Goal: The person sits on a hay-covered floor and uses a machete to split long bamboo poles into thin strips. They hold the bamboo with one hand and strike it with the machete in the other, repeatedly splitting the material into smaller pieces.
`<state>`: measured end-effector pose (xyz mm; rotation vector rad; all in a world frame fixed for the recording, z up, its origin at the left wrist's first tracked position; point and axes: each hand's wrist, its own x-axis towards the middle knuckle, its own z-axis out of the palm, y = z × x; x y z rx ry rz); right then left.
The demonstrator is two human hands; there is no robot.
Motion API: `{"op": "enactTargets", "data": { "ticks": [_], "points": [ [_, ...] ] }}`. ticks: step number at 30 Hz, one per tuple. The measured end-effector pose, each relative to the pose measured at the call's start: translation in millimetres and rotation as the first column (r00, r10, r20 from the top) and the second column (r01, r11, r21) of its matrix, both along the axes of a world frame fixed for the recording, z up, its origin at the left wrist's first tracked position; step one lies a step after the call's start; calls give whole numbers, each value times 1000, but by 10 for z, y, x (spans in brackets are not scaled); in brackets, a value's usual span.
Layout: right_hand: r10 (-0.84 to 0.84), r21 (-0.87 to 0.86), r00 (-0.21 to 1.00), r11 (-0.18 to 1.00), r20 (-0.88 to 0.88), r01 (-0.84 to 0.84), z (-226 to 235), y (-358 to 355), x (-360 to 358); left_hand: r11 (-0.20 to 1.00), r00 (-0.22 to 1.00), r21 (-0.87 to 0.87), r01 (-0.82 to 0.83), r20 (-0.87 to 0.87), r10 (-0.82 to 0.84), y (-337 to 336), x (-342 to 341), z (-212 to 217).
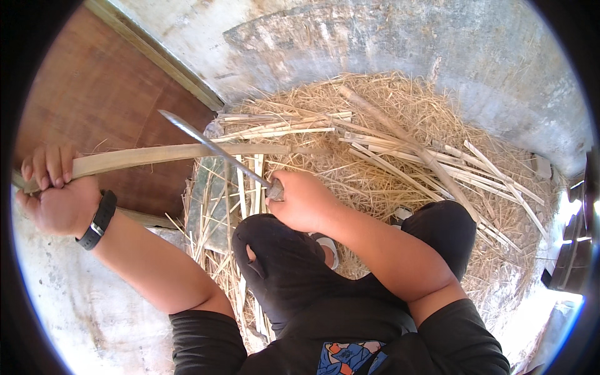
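My left hand (65, 203), with a black watch on its wrist, grips one end of a long, pale bamboo strip (147, 156) at the far left. The strip runs rightward across the view, and its far end lies over the straw. In my right hand (306, 200) is the handle of a knife (206, 142), closed in my fist above my knee. Its long, narrow blade points up and left and crosses over the strip. Whether the edge touches the strip, I cannot tell.
Straw and shavings (375, 206) cover the floor around my bent legs. Several split bamboo strips (431, 165) and a round pole (409, 140) lie at the right. A brown wooden panel (119, 94) stands at the left, and a stained wall (387, 37) curves behind.
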<state>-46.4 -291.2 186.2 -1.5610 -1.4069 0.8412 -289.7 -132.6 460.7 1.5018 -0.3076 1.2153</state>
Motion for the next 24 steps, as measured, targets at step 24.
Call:
{"op": "enactTargets", "data": {
  "ticks": [24],
  "points": [
    [-92,-324,995,943,-29,77,-1312,433,388,991,994,-88,-103,25,106,-46,201,-596]
  ]
}}
